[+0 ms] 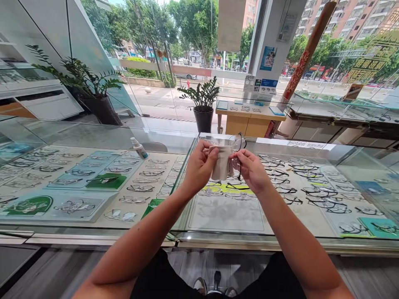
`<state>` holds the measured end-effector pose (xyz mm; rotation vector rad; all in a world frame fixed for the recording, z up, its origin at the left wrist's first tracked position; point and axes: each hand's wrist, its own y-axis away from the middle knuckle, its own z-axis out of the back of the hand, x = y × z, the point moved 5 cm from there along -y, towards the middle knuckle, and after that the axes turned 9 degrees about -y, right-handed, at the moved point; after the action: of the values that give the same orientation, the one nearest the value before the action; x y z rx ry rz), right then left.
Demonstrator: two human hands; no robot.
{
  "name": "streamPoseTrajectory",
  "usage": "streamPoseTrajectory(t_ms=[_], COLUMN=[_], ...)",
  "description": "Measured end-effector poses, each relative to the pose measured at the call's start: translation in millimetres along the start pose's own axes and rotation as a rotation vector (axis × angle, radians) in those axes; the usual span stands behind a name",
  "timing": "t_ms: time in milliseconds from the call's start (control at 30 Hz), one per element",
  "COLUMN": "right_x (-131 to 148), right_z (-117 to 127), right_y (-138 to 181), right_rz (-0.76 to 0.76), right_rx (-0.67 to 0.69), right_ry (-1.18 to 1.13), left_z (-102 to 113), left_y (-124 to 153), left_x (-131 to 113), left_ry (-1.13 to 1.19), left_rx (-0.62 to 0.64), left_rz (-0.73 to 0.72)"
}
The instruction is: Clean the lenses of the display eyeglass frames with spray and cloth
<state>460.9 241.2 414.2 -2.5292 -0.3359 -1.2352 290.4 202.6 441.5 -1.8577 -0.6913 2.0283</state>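
Over the glass counter, my left hand (202,162) is closed on a pale beige cleaning cloth (220,166), thumb pressed on its upper part. Beside it, my right hand (251,168) pinches a pair of eyeglasses (240,143) with a thin dark frame. The glasses are turned on end, one lens above my fingers and the other below. The cloth hangs against the left side of the glasses and hides part of them. Whether it wraps a lens, I cannot tell.
A white spray bottle (139,148) stands on the glass counter (183,199) to the left. Rows of eyeglasses (322,191) lie inside the case under the glass. Beyond it are a potted plant (203,106) and a small wooden display table (249,120) near the window.
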Motion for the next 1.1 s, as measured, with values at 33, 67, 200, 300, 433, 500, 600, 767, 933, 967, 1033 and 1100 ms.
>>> streamPoseTrajectory(t_ms=[33,67,200,300,433,500,600,767,933,967,1033,1100], right_x=[0,0,2,3,4,4,2,-5,-11,-12,-13,-14], right_z=[-1,-1,0,0,0,-1,-3,-6,-8,-8,-8,-8], right_y=[0,1,1,0,1,1,3,4,3,3,3,3], right_rz=[-0.001,0.0,0.012,0.031,0.038,0.024,-0.016,-0.067,-0.069,-0.074,-0.081,-0.078], right_rx=[-0.004,-0.008,-0.011,-0.001,0.014,0.024,0.036,0.071,0.076,0.073,0.068,0.064], right_ry=[0.004,0.008,0.017,0.02,0.02,0.019,0.012,0.021,0.052,0.053,0.052,0.052], left_z=[0,0,5,10,15,17,18,16,8,7,4,4], left_y=[0,0,-3,-6,-9,-10,-12,-12,-9,-9,-8,-8], left_x=[0,1,7,13,19,22,26,26,21,21,20,20], left_ry=[-0.005,-0.006,0.008,0.016,0.022,0.027,0.055,0.146,0.18,0.188,0.209,0.225], left_rx=[0.0,-0.001,-0.022,-0.048,-0.08,-0.1,-0.122,-0.116,-0.055,-0.044,-0.027,-0.036], left_rz=[0.005,0.01,0.047,0.1,0.148,0.18,0.235,0.299,0.262,0.255,0.24,0.217])
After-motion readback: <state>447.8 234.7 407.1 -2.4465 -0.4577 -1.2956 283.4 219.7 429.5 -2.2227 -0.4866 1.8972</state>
